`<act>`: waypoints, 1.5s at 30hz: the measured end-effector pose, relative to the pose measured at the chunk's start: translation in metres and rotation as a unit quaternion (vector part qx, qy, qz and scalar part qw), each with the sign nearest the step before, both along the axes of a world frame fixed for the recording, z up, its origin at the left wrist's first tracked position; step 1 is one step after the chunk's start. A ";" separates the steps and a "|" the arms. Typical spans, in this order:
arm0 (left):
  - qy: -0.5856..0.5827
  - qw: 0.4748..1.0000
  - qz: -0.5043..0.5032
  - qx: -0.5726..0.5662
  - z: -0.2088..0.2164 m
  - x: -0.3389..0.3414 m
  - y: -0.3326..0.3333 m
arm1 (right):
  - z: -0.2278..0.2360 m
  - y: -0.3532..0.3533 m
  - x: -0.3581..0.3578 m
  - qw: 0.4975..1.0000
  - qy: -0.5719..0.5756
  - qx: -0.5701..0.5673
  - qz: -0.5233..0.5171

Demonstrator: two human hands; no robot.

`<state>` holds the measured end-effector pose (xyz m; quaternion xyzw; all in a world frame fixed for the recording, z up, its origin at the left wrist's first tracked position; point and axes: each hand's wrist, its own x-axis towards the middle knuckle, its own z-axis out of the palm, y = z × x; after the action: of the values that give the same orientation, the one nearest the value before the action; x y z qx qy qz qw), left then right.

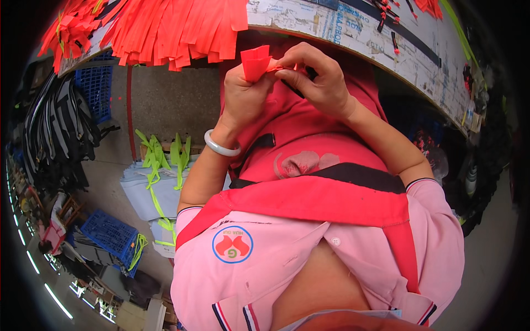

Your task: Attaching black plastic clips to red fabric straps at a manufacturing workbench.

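Note:
In front of my apron, near the table edge, both hands are raised close together. My left hand, with a pale bangle at the wrist, is closed round a folded orange-red fabric strip whose wide end stands up out of the fist. My right hand pinches the narrow end of the strip between thumb and fingers. Something small and dark shows at the right fingers; I cannot make out what it is. Many similar orange-red strips hang over the table edge beyond my left hand.
A worn table top curves across the far side, with small red-and-black scraps on it. Black and grey straps hang at the left. Blue crates and grey sheets with yellow-green ties sit lower left. A person is farther off.

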<state>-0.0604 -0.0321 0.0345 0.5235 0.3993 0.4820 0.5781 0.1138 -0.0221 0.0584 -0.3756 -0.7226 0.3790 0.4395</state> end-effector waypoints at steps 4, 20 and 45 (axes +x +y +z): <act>-0.004 0.999 -0.006 0.032 -0.001 0.000 0.006 | -0.002 0.002 -0.002 0.999 0.038 0.010 -0.018; -0.012 1.000 -0.001 0.006 -0.006 0.003 0.000 | -0.004 -0.002 -0.001 0.999 0.038 -0.007 0.002; -0.380 0.797 -0.084 -0.462 -0.094 0.095 0.057 | -0.053 0.046 0.063 0.943 -0.234 -0.137 -0.191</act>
<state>0.0351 0.0252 -0.0592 0.0001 0.2771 0.3497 0.8949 0.1771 0.0234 0.0052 -0.6414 -0.6609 0.2849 0.2658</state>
